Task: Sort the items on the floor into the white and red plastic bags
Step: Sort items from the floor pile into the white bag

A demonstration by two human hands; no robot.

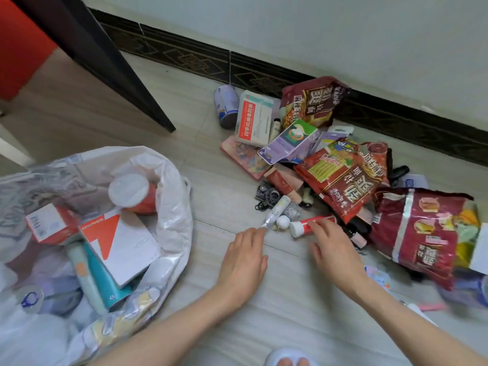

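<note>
A white plastic bag [173, 207] lies open at the left, holding an orange-and-white box [118, 244], a red canister [134, 194] and other packs. No red bag shows. A pile of items lies on the floor at the right: red noodle packets [346, 186], a white medicine box [253, 117], a can [225, 105]. My left hand [244, 262] reaches the tip of a slim white tube [276, 211]. My right hand [332, 249] has its fingertips on a red-and-white tube [307, 225]. Neither tube is lifted.
A dark door edge [111, 62] slants down to the floor at the upper left. A dark skirting board [290, 77] runs along the wall behind the pile. A small white ball [283, 221] lies between the two tubes. A slipper toe [289, 359] shows at the bottom.
</note>
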